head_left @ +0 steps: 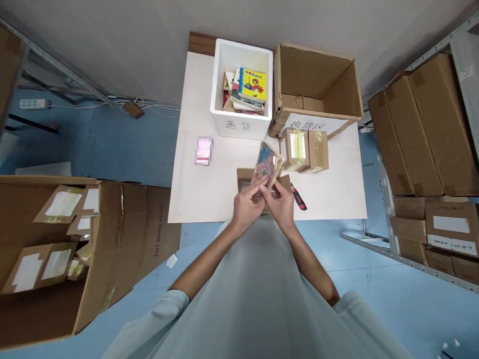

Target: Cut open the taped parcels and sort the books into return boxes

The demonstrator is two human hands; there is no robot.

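Gripping a small booklet with a blue-and-pink patterned cover (265, 162) by its near end; left hand (247, 202) and right hand (281, 203) both closed on it. Booklet lies tilted above a small open brown cardboard carton (245, 174) on the white surface (205, 199). Step in hand, as judged: two-handed handling. Any shift calls for supporting the cream page edges, which look slightly parted. Cover title unreadable.
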